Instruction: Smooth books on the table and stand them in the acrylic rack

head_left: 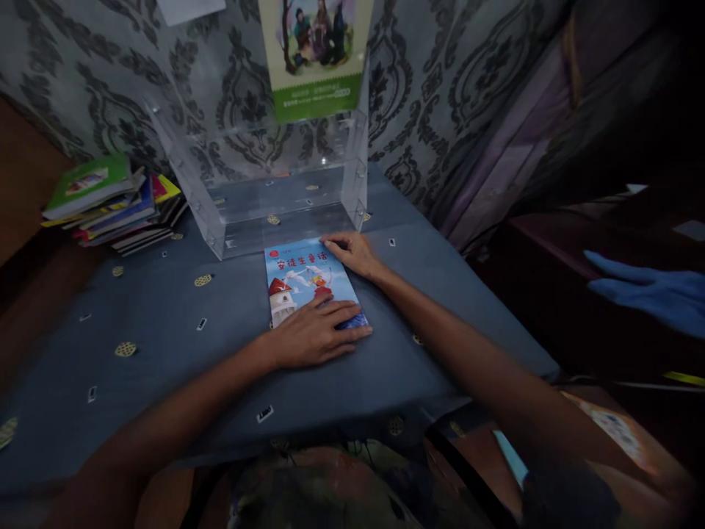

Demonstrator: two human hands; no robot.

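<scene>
A blue picture book lies on the cloth-covered table, its cover up. Red Chinese characters run across its top, with a red-roofed white tower and white birds below. My left hand rests flat across the lower part of the cover, fingers stretched out to the right. At the upper right corner of the book is my right hand, its fingers bent and closed on the corner. Part of the cover's lower edge is hidden under my left hand.
Behind the book stands a clear acrylic rack with a green-bordered book upright on top. A stack of books sits at the left. A blue glove lies at the right, beyond the table.
</scene>
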